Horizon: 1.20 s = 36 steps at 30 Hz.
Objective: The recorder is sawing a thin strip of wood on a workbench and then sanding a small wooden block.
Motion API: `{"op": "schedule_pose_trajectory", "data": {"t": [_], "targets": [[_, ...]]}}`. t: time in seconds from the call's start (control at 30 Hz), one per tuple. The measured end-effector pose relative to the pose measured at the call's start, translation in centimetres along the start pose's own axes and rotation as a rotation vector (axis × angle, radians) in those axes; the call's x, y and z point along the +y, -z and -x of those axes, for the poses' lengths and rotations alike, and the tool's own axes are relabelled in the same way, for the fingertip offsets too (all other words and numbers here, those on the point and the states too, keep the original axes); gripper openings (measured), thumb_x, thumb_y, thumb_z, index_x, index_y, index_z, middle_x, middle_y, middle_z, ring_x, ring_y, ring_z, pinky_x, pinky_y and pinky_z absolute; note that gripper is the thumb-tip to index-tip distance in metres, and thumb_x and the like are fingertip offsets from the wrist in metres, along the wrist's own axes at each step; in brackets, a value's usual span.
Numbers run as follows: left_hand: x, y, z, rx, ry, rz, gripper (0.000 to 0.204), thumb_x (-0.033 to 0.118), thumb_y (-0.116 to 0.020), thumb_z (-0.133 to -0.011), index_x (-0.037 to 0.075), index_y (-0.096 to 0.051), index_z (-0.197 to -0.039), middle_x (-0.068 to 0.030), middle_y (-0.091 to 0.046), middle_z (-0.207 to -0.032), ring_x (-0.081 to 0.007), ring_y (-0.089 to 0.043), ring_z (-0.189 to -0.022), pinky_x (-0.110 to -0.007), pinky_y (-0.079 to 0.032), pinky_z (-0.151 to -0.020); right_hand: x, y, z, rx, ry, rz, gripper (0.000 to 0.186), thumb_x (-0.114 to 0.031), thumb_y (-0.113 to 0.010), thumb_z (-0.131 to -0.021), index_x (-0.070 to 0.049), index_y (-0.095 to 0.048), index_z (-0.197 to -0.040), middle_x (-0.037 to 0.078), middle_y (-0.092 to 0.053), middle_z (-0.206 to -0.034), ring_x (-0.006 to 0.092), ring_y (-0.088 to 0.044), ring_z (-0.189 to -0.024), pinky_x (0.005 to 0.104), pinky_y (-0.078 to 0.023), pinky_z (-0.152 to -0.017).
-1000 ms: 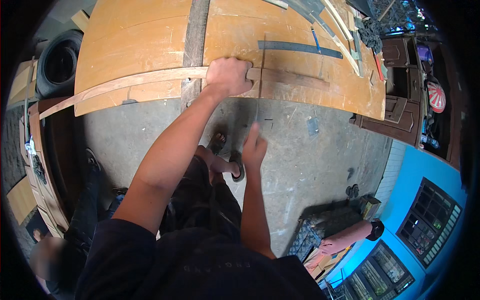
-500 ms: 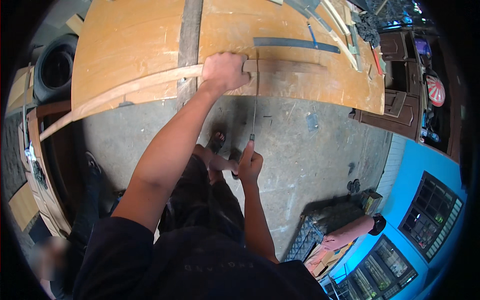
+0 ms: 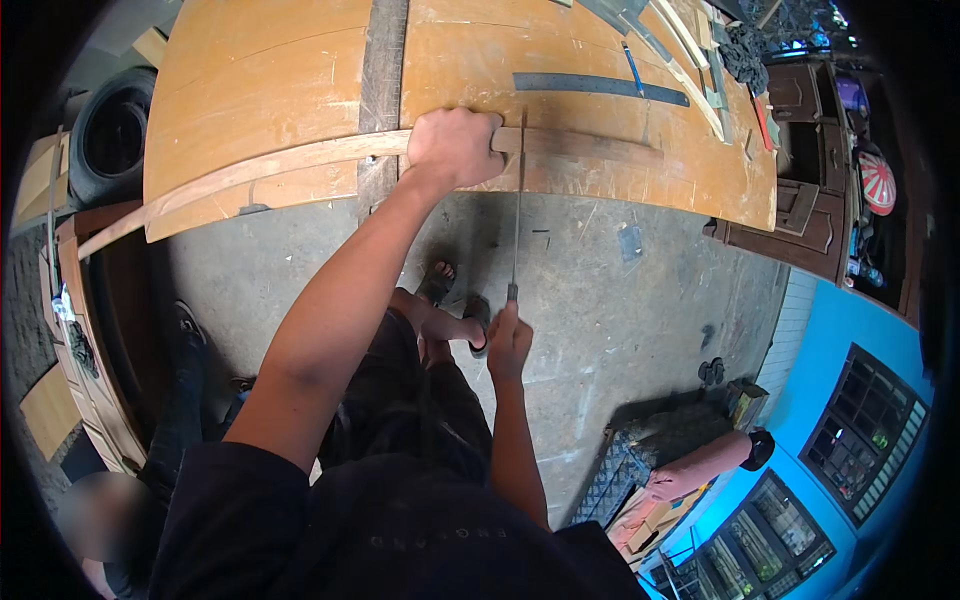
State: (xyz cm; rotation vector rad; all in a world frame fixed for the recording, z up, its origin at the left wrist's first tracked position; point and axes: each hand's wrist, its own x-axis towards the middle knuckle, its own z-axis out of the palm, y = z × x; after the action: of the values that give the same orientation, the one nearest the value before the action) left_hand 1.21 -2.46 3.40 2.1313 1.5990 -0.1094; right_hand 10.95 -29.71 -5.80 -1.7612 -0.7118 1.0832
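We find the left hand [image 3: 455,147] clenched over a long wooden strip [image 3: 300,153], bearing down on it near the front edge of the worktable [image 3: 260,80]. The right hand [image 3: 511,342] is closed round the handle end of a narrow saw [image 3: 517,232], below the table's front edge; the grip itself is mostly hidden by the fingers. The blade crosses the strip just right of the left fist — whether its teeth are in the wood, we cannot tell.

The strip lies across a dark plank [image 3: 382,85] in the tabletop, and its left end overhangs the table. Just beyond the saw's tip lies a dark flat bar [image 3: 575,86], with a blue pencil [image 3: 634,70] across it. We note loose wood pieces [image 3: 697,103] and a dark crumpled bundle [image 3: 743,58] crowding the far right corner. A tyre [image 3: 112,140] stands left of the table; a brown cabinet [image 3: 785,250] adjoins its right side. Another person's shoe [image 3: 187,318] is on the floor at left.
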Motion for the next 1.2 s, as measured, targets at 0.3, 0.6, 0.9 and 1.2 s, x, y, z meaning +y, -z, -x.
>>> {"op": "schedule_pose_trajectory", "data": {"t": [0.3,0.6,0.9,1.2], "targets": [[-0.4,-0.1,0.4,-0.006,-0.140,0.104,0.041,0.044,-0.053,-0.081,0.010,-0.069,-0.096,-0.0160,-0.070,-0.084,-0.0338,-0.067,-0.085,-0.043,-0.053,-0.077,-4.7,-1.2,-4.5,-0.059,-0.011,0.007,0.059,-0.038,-0.047,-0.101,0.002,-0.045,-0.058,0.001,-0.040,-0.052,0.0095,-0.034,-0.054,0.0335,-0.029,-0.049],[0.1,-2.7,-0.2,0.164,-0.112,0.034,0.047,0.039,-0.038,-0.095,0.010,-0.069,-0.077,-0.0172,-0.068,-0.072,-0.0354,-0.068,-0.070,-0.045,-0.054,-0.066,-8.9,-5.3,-11.6,0.032,0.019,0.008,0.060,-0.040,-0.046,-0.101,0.004,-0.047,-0.061,0.007,-0.040,-0.052,0.0134,-0.037,-0.055,0.0380,-0.034,-0.051],[0.0,-3.4,-0.4,0.277,-0.095,-0.002,0.055,0.039,-0.037,-0.097,0.010,-0.069,-0.063,-0.0159,-0.067,-0.065,-0.0348,-0.067,-0.061,-0.045,-0.055,-0.059,1.2,-2.3,-1.5,0.039,-0.070,-0.144,0.053,-0.037,-0.042,-0.103,-0.012,-0.035,-0.057,-0.005,-0.036,-0.053,0.0049,-0.032,-0.051,0.0254,-0.023,-0.046],[0.3,-3.1,-0.6,0.258,-0.041,-0.025,0.057,0.039,-0.037,-0.097,0.009,-0.068,-0.059,-0.0160,-0.066,-0.064,-0.0345,-0.067,-0.060,-0.045,-0.055,-0.059,-5.9,-5.5,-9.4,-0.035,0.010,-0.168,0.053,-0.036,-0.042,-0.103,-0.007,-0.041,-0.060,-0.003,-0.039,-0.054,0.0070,-0.035,-0.052,0.0281,-0.027,-0.047]]}}
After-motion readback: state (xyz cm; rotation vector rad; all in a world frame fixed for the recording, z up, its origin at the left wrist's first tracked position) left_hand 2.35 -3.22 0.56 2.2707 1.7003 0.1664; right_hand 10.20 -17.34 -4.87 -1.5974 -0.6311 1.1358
